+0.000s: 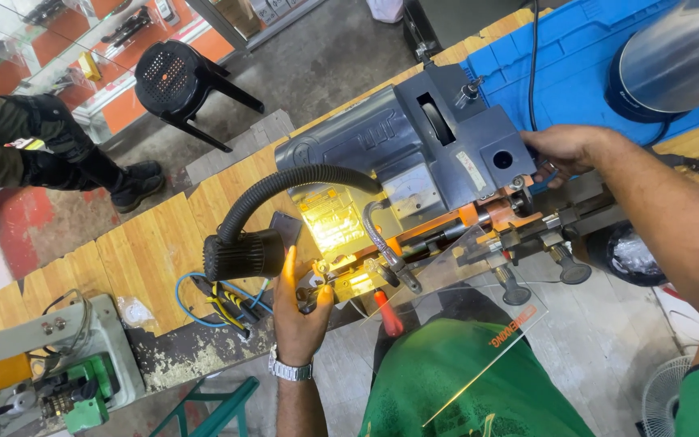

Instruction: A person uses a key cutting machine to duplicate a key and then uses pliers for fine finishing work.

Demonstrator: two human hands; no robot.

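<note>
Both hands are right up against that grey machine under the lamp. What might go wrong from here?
The left hand pinches a small metal part at the lit clamp, so fingers could slip into moving parts. The right hand grips the grey machine beside a dangling black cable, which might snag. The clear guard sits low and tilted, so chips may fly toward the person.

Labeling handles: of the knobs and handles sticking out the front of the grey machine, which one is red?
The red handle nearest the left hand, pointing down below the lit area. The two knobs farther right are dark grey.
</note>
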